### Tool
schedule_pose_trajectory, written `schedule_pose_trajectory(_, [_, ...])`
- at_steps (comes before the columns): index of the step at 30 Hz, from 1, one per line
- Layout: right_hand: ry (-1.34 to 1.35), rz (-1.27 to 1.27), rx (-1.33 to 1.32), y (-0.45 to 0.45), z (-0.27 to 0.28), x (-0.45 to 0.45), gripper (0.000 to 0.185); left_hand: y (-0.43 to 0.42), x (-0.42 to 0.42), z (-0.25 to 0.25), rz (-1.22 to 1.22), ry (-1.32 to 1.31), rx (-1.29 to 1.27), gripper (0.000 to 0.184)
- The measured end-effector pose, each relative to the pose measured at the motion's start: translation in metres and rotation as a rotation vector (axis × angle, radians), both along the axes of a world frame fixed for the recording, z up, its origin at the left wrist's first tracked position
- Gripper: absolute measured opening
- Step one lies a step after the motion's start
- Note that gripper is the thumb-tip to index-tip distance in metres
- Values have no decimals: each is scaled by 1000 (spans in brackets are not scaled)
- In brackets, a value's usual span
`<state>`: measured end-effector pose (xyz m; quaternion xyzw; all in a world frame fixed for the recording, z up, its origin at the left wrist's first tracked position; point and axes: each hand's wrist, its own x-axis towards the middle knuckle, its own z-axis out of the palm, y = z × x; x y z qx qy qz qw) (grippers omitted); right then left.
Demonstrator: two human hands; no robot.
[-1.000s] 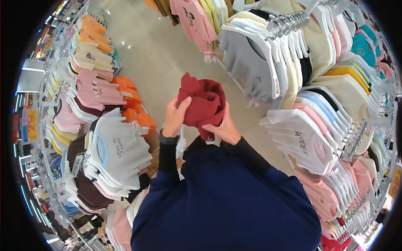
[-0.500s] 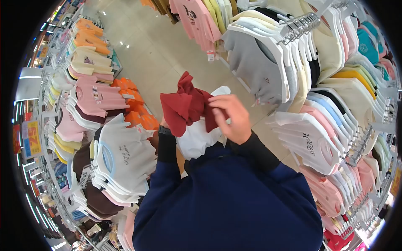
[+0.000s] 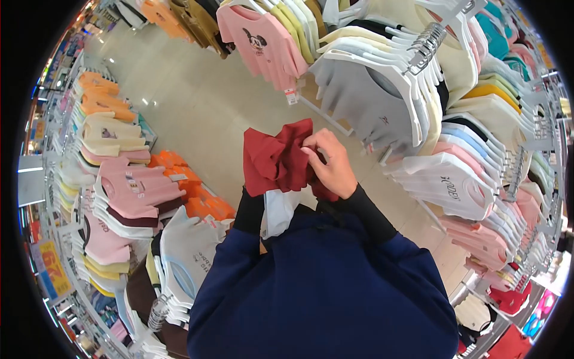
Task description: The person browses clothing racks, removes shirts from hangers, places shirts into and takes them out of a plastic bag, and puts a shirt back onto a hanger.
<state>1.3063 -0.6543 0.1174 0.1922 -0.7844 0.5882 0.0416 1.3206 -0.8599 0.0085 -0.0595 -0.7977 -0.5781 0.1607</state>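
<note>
A bunched dark red garment (image 3: 276, 158) is held up in front of my body, its folds gathered so that its kind does not show. My right hand (image 3: 333, 164) has thumb and fingers pinched at its right edge. Behind the red cloth my left hand is hidden; only the black cuff (image 3: 248, 212) of that sleeve shows, reaching up under the garment. A white cloth or hanger-like piece (image 3: 278, 210) hangs below the red fabric, close to my chest, and is partly covered.
On the right, racks carry grey (image 3: 365, 105), white (image 3: 445, 182) and pink shirts on white hangers. More shirts hang at left, including a pink one (image 3: 139, 186), with orange packages (image 3: 191, 185) beside them. Tiled floor (image 3: 179, 90) runs between the racks.
The red garment has been turned and spread wider, shifting slightly right. The white piece beneath it shows less. My left wrist has gone further behind the cloth, and the head view has shifted.
</note>
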Motion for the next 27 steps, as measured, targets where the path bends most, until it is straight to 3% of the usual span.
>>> schedule_pose_trajectory(3, [38, -35, 36, -6, 1, -2, 16, -6, -29, 23, -95, 455, -372, 24])
schedule_pose_trajectory(6, [266, -208, 213, -9, 25, -1, 24, 0, -27, 34, -24, 125, -135, 25])
schedule_pose_trajectory(8, [307, -114, 185, -11, 45, -4, 29, 3, -27, 57, -81, 289, -332, 23])
schedule_pose_trajectory(10, [233, 4, 142, -11, 52, -7, 34, 15, -28, 74, -248, 103, 33, 22])
schedule_pose_trajectory(12, [47, 160, 84, -9, 55, -11, 40, 34, -30, 86, -488, -463, 950, 23])
schedule_pose_trajectory(14, [92, 160, 141, -9, 56, -15, 41, 29, -38, 99, -648, -410, 612, 25])
schedule_pose_trajectory(16, [168, 138, 229, -9, 55, -20, 41, 28, -41, 90, -716, -474, 590, 28])
schedule_pose_trajectory(18, [64, 159, 41, -9, 54, -30, 41, 27, -44, 73, -793, -552, 579, 32])
schedule_pose_trajectory(19, [14, 172, -52, -7, 55, -34, 42, 21, -40, 66, -708, -797, 679, 32])
schedule_pose_trajectory(21, [23, 77, -142, -4, 60, -40, 42, 23, -40, 35, -494, -902, 634, 26])
schedule_pose_trajectory(24, [-26, -29, -192, 14, 74, -48, 38, -2, -51, 17, -511, -892, 718, 25])
schedule_pose_trajectory(25, [-66, -63, -205, 24, 68, -55, 34, 2, -46, 33, -398, -769, 728, 21])
schedule_pose_trajectory(27, [-170, -100, -296, 33, 60, -62, 27, 1, -40, 57, -435, -717, 629, 20])
